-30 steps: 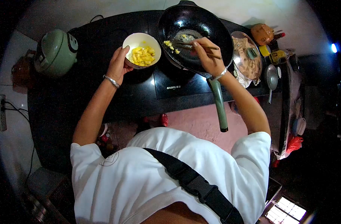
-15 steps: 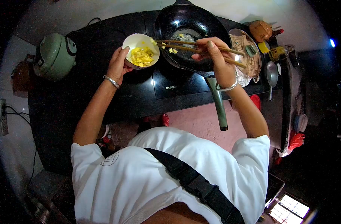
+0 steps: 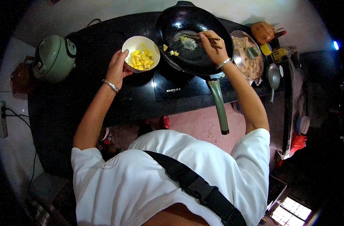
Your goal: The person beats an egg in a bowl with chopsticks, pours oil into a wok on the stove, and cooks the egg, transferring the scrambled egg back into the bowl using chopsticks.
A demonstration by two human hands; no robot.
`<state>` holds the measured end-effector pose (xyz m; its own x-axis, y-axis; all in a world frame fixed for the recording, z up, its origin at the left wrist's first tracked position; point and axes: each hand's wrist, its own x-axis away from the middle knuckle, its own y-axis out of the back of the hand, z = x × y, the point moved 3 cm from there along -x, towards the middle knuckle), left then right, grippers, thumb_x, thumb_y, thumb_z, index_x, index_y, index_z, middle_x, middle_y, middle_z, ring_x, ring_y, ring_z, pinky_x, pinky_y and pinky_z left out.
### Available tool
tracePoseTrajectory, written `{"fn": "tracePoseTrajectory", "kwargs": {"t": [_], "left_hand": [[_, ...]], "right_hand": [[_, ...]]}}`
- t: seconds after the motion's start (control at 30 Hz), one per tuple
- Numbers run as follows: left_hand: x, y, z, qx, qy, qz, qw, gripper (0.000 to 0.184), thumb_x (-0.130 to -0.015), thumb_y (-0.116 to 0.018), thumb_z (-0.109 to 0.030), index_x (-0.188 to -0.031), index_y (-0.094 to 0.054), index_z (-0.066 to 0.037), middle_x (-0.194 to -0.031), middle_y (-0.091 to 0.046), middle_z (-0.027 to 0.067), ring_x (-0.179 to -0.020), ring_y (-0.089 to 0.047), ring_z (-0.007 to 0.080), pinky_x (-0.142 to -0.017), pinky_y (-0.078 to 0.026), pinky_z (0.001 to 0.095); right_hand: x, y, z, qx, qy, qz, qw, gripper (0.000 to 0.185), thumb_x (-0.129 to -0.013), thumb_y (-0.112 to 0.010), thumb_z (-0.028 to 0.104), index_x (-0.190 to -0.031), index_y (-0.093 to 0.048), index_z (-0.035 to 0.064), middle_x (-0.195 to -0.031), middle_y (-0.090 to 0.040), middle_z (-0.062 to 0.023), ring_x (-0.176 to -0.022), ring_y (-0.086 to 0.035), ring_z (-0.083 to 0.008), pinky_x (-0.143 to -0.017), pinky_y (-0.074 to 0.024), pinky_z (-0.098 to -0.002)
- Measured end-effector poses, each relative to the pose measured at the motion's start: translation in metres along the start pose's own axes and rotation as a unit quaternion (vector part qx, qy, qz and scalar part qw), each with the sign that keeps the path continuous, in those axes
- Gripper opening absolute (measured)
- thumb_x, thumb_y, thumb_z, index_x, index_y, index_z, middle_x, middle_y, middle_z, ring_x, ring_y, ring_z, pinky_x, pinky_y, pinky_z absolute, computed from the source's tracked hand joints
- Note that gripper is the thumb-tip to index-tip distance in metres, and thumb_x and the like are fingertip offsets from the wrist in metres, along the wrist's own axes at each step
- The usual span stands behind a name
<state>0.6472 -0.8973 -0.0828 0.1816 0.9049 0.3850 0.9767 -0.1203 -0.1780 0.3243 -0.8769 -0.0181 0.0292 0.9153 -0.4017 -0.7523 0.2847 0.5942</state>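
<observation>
My left hand (image 3: 118,67) grips the rim and side of a white bowl (image 3: 151,43), tilted toward me just left of the wok. Yellow scrambled egg (image 3: 142,60) lies in the bowl. In my right hand (image 3: 216,48) is a pair of wooden chopsticks (image 3: 194,37), their tips down in the black wok (image 3: 194,62). The tips touch a pale foamy patch (image 3: 189,42) with some yellow in it. Small egg bits (image 3: 173,53) cling to the wok's left inner side. Its green handle (image 3: 218,103) points toward me over the counter edge.
A green rice cooker (image 3: 56,56) stands at the counter's left. Right of the wok are a lidded dish (image 3: 245,62), a metal ladle (image 3: 273,77), a brown pot (image 3: 263,32) and an oil bottle (image 3: 280,55). The black cooktop (image 3: 179,90) lies under the wok.
The chopsticks have moved from the bowl's rim to the middle of the wok, my right hand shifting with them. The bowl has moved slightly, still held in my left hand.
</observation>
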Motion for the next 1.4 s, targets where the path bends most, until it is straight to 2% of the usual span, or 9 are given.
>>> {"fn": "tracePoseTrajectory", "kwargs": {"t": [0.17, 0.27, 0.4, 0.53, 0.73, 1.0, 1.13, 1.27, 1.4], "left_hand": [[0.000, 0.000, 0.001, 0.008, -0.006, -0.012, 1.000, 0.054, -0.076, -0.057, -0.044, -0.117, -0.044, -0.012, -0.094, -0.053, 0.0054, -0.078, -0.051, 0.0136, -0.062, -0.044, 0.0261], [0.001, 0.001, 0.000, 0.005, -0.004, 0.003, 1.000, 0.054, -0.076, -0.056, -0.044, -0.118, -0.044, -0.012, -0.095, -0.053, 0.0058, -0.079, -0.051, 0.0141, -0.062, -0.044, 0.0264], [0.002, -0.001, -0.003, -0.010, -0.008, -0.006, 1.000, 0.054, -0.077, -0.056, -0.045, -0.118, -0.044, -0.012, -0.096, -0.052, 0.0060, -0.078, -0.051, 0.0137, -0.062, -0.044, 0.0260], [0.003, 0.001, -0.001, -0.014, -0.009, -0.010, 1.000, 0.054, -0.077, -0.055, -0.045, -0.118, -0.044, -0.013, -0.095, -0.052, 0.0060, -0.077, -0.051, 0.0130, -0.062, -0.044, 0.0255], [0.002, 0.000, -0.002, -0.023, -0.004, -0.013, 1.000, 0.058, -0.076, -0.055, -0.046, -0.120, -0.042, -0.011, -0.095, -0.052, 0.0063, -0.078, -0.050, 0.0130, -0.063, -0.043, 0.0257], [-0.001, 0.004, 0.001, -0.027, 0.007, 0.006, 1.000, 0.057, -0.076, -0.056, -0.046, -0.119, -0.043, -0.011, -0.093, -0.052, 0.0058, -0.077, -0.050, 0.0128, -0.062, -0.043, 0.0257], [0.003, 0.000, -0.003, -0.034, -0.001, -0.005, 0.999, 0.054, -0.076, -0.056, -0.045, -0.117, -0.045, -0.013, -0.094, -0.052, 0.0052, -0.077, -0.050, 0.0129, -0.062, -0.043, 0.0256], [0.001, 0.000, -0.003, -0.032, 0.002, 0.002, 0.999, 0.054, -0.076, -0.056, -0.046, -0.117, -0.045, -0.012, -0.095, -0.053, 0.0055, -0.077, -0.051, 0.0129, -0.062, -0.043, 0.0254], [0.001, 0.000, -0.002, -0.031, 0.004, -0.003, 0.999, 0.054, -0.076, -0.056, -0.045, -0.117, -0.046, -0.012, -0.094, -0.053, 0.0055, -0.078, -0.051, 0.0129, -0.063, -0.043, 0.0252]], "right_hand": [[0.007, 0.016, 0.029, -0.223, -0.158, 0.016, 0.962, 0.021, -0.084, -0.054, 0.020, -0.089, -0.058, -0.0008, -0.076, -0.060, -0.0122, -0.068, -0.059, -0.0165, -0.060, -0.0467, -0.0281], [0.002, 0.020, -0.001, -0.043, -0.049, -0.033, 0.997, 0.021, -0.084, -0.055, 0.020, -0.088, -0.059, -0.0007, -0.075, -0.060, -0.0114, -0.067, -0.059, -0.0157, -0.059, -0.0469, -0.0273], [0.018, 0.009, 0.007, 0.007, 0.005, 0.010, 1.000, 0.017, -0.083, -0.055, 0.015, -0.088, -0.058, -0.0011, -0.079, -0.060, -0.0143, -0.068, -0.059, -0.0253, -0.062, -0.0471, -0.0294], [0.031, 0.009, 0.039, -0.218, -0.167, 0.068, 0.959, 0.020, -0.085, -0.053, 0.018, -0.089, -0.058, -0.0009, -0.080, -0.060, -0.0118, -0.069, -0.059, -0.0172, -0.062, -0.0470, -0.0276], [0.025, 0.004, 0.024, -0.045, 0.028, 0.024, 0.998, 0.014, -0.084, -0.054, 0.012, -0.087, -0.057, -0.0013, -0.075, -0.058, -0.0094, -0.065, -0.056, -0.0142, -0.059, -0.0448, -0.0257], [0.032, 0.016, 0.053, -0.153, -0.105, 0.051, 0.981, 0.016, -0.084, -0.055, 0.014, -0.087, -0.058, -0.0020, -0.076, -0.059, -0.0089, -0.064, -0.055, -0.0118, -0.056, -0.0446, -0.0241], [0.038, 0.020, 0.050, -0.078, -0.083, 0.079, 0.990, 0.013, -0.082, -0.056, 0.010, -0.087, -0.058, -0.0020, -0.075, -0.058, -0.0091, -0.065, -0.055, -0.0128, -0.057, -0.0447, -0.0244], [0.043, 0.009, 0.077, -0.023, 0.038, 0.094, 0.995, 0.011, -0.078, -0.057, 0.007, -0.085, -0.058, -0.0022, -0.077, -0.058, -0.0159, -0.069, -0.059, -0.0254, -0.059, -0.0453, -0.0292], [0.045, 0.002, 0.083, -0.065, 0.005, 0.070, 0.995, 0.012, -0.081, -0.056, 0.009, -0.085, -0.057, -0.0025, -0.076, -0.058, -0.0142, -0.065, -0.059, -0.0216, -0.058, -0.0455, -0.0285]]}}
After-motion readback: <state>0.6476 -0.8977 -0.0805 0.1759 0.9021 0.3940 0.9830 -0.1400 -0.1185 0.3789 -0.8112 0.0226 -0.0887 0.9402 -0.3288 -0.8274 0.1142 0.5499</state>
